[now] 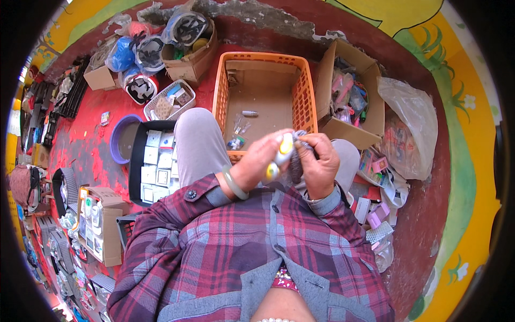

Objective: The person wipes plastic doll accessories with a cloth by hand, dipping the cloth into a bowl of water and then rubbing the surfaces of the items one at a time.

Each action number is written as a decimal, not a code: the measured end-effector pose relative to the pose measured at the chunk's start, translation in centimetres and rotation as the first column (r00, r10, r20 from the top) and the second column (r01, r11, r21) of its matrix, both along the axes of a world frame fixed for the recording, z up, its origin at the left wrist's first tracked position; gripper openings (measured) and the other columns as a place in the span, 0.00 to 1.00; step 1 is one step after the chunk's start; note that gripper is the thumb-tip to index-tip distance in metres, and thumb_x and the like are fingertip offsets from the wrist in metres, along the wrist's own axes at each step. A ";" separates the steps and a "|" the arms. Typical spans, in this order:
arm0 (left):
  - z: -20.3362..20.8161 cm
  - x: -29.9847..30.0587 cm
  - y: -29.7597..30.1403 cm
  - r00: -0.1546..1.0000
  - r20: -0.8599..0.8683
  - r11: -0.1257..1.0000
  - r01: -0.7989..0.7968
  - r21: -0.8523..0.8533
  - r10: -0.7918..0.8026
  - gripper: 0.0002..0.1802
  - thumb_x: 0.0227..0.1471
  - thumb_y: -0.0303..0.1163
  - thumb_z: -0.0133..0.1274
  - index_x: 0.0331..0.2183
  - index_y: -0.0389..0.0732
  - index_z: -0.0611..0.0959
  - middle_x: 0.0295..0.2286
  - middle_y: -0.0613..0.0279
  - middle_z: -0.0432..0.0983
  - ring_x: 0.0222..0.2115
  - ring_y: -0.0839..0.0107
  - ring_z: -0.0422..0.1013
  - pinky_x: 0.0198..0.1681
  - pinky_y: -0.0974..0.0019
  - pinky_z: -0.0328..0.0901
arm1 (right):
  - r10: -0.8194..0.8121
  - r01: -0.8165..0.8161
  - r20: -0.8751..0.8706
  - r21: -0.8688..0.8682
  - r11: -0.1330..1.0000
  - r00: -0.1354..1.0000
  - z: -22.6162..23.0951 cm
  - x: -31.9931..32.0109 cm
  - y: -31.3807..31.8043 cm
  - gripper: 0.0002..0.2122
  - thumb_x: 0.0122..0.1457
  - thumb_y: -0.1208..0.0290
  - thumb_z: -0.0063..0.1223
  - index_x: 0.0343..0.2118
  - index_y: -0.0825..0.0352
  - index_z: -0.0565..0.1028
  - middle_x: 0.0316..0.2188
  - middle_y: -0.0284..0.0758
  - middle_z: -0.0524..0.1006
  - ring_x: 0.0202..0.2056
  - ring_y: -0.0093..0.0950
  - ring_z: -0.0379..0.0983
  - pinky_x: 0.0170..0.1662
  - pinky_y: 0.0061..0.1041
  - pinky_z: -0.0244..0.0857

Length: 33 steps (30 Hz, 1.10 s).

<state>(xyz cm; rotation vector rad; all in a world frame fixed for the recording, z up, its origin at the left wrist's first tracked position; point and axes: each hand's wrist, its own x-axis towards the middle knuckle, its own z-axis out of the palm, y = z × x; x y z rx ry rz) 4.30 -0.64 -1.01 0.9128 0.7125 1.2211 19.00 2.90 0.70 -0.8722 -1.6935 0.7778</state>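
Observation:
Above the near edge of the orange basket (307, 96), my two hands meet in front of my chest. My left hand (257, 161), with a pale bangle at its wrist, is closed around a rounded white-and-yellow object (284, 151) whose exact kind I cannot make out. Close against it, my right hand (321, 163) pinches a bunched dark grey cloth (296, 167), which hangs down between the hands. Fingers hide part of both things. Inside the basket lie a small silver cylinder (249, 113) and a few small pieces in clear wrapping (237, 140).
A black tray (135, 182) of small white boxes stands left of my knee, beside a purple basin (113, 140). Cardboard boxes (325, 80) of mixed goods flank the basket. Plastic bags (407, 118) and loose packages lie on the right; more goods cover the red floor (80, 145) at left.

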 end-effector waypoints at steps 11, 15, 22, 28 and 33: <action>0.7 -0.6 0.4 0.919 0.360 0.964 0.225 -0.145 -0.160 0.29 0.58 0.46 0.35 0.54 0.37 0.61 0.21 0.55 0.69 0.15 0.73 0.64 0.19 0.75 0.59 | 0.024 -0.238 -0.412 -0.477 0.846 0.911 -0.7 1.4 2.8 0.03 0.55 0.76 0.52 0.31 0.69 0.74 0.27 0.27 0.74 0.28 0.15 0.68 0.31 0.14 0.62; 0.6 -1.5 0.7 0.869 0.475 0.942 0.264 -0.208 -0.139 0.28 0.58 0.45 0.35 0.54 0.36 0.61 0.22 0.53 0.70 0.15 0.72 0.65 0.19 0.75 0.61 | -0.059 0.056 0.086 0.038 0.998 0.995 -0.3 3.2 4.2 0.04 0.53 0.77 0.52 0.32 0.68 0.73 0.26 0.32 0.74 0.27 0.23 0.70 0.31 0.18 0.63; 0.0 -1.9 1.2 0.815 0.565 0.934 0.289 -0.211 -0.124 0.26 0.57 0.43 0.38 0.52 0.39 0.62 0.27 0.48 0.72 0.15 0.69 0.65 0.19 0.72 0.61 | 0.043 0.000 0.111 -0.364 0.931 0.993 1.8 4.6 5.0 0.06 0.56 0.77 0.47 0.36 0.68 0.72 0.26 0.34 0.72 0.26 0.22 0.69 0.29 0.19 0.62; -0.2 -2.2 1.3 0.826 0.548 0.947 0.267 -0.179 -0.129 0.18 0.56 0.43 0.40 0.41 0.39 0.67 0.30 0.47 0.72 0.16 0.68 0.66 0.19 0.71 0.61 | 0.200 -0.353 -0.540 -0.196 0.915 0.818 6.8 7.8 3.9 0.16 0.53 0.76 0.41 0.46 0.73 0.66 0.35 0.38 0.71 0.34 0.26 0.70 0.37 0.25 0.66; 0.4 -2.0 1.4 0.852 0.517 0.950 0.224 -0.216 -0.083 0.17 0.56 0.41 0.42 0.40 0.38 0.67 0.34 0.47 0.71 0.19 0.69 0.68 0.20 0.71 0.65 | 0.067 -0.482 -0.980 -0.033 0.875 0.190 3.8 12.8 6.8 0.19 0.57 0.59 0.40 0.43 0.70 0.70 0.39 0.43 0.73 0.40 0.36 0.71 0.45 0.35 0.65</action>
